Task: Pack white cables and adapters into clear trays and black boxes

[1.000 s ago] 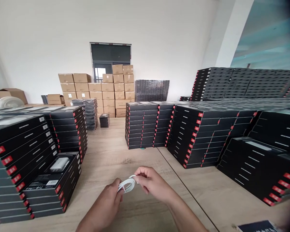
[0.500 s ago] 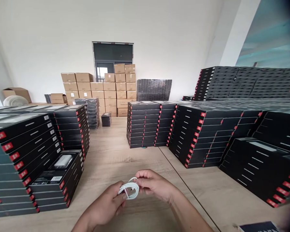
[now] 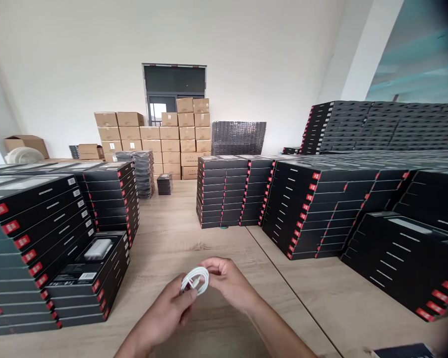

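Note:
A white coiled cable (image 3: 203, 287) is held up over the wooden table, a tie across its loops and a connector end showing inside the ring. My left hand (image 3: 175, 301) is closed on the coil's left and lower side, thumb in front. At the coil's upper right, my right hand (image 3: 226, 281) has bent fingers against the loops; its fingertips are partly hidden behind them. Left of my hands, a white charger (image 3: 98, 248) sits in the top of a low stack of black boxes (image 3: 85, 293).
Tall stacks of black boxes with red labels stand on the left (image 3: 41, 248) and right (image 3: 306, 209) of the table (image 3: 164, 253). Brown cartons (image 3: 169, 144) are piled by the far wall. A dark printed item (image 3: 403, 351) lies at the lower right edge.
The coil has tilted and moved slightly up and left. My right hand has shifted left, closer against it, and my left hand still grips it.

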Available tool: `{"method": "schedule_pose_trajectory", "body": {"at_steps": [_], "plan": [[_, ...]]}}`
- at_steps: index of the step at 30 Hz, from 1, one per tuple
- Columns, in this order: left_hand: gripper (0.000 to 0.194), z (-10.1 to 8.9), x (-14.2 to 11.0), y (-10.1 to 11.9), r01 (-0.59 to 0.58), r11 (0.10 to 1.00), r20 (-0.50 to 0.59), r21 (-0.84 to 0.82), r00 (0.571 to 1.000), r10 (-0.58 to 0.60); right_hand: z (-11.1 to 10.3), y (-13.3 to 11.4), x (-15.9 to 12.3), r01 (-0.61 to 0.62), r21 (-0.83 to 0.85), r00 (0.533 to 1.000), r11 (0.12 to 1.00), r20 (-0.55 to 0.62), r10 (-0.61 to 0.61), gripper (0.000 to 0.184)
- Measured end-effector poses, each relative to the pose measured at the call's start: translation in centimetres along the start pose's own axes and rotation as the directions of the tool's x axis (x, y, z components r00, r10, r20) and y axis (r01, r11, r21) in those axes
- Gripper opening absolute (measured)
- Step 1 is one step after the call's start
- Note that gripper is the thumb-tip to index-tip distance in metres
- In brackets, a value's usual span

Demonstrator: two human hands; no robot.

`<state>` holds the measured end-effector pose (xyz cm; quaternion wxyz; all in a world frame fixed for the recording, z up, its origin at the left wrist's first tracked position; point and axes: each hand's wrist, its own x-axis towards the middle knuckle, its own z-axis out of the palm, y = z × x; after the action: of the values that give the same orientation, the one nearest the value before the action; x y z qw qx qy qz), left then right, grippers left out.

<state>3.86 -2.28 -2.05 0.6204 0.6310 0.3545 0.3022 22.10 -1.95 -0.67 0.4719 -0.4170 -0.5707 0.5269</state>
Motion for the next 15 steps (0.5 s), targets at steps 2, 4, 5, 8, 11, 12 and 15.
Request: {"method": "schedule_pose_trajectory", "body": {"at_steps": [2,4,5,8,11,12,15], "plan": [[0.031,0.1,0.2,0.1,-0.009,0.998,-0.060,-0.064,0.998,0.005,0.5,-0.4,-0.2,0.073,-0.030,0.997,0.997,-0.028,-0.074,0.022],[0.031,0.3,0.4,0.2,0.018,0.992,-0.090,-0.124,0.995,-0.029,0.8,-0.8,-0.5,0.105,-0.115,0.994,0.988,-0.024,-0.108,0.020],[0.030,0.3,0.5,0.1,0.035,0.989,-0.097,-0.143,0.994,-0.050,0.9,-0.9,-0.6,0.113,-0.166,0.992,0.980,-0.043,-0.121,0.019],[0.023,0.4,0.8,-0.4,0.055,0.992,-0.112,-0.111,0.991,-0.068,1.6,-1.0,-0.8,0.114,-0.320,0.970,0.940,-0.167,-0.175,0.014],[0.019,0.3,0.9,-0.8,-0.004,1.000,-0.152,0.029,0.988,0.009,2.6,-1.0,-0.9,0.117,-0.418,0.941,0.901,-0.243,-0.235,0.014],[0.020,0.2,0.9,-0.7,-0.033,0.997,-0.161,0.068,0.986,0.043,2.9,-1.0,-0.9,0.118,-0.434,0.936,0.893,-0.251,-0.246,0.014],[0.020,0.2,0.7,-0.1,-0.089,0.990,-0.183,0.105,0.977,0.107,3.7,-1.1,-1.1,0.116,-0.432,0.937,0.894,-0.252,-0.244,0.018]]}}
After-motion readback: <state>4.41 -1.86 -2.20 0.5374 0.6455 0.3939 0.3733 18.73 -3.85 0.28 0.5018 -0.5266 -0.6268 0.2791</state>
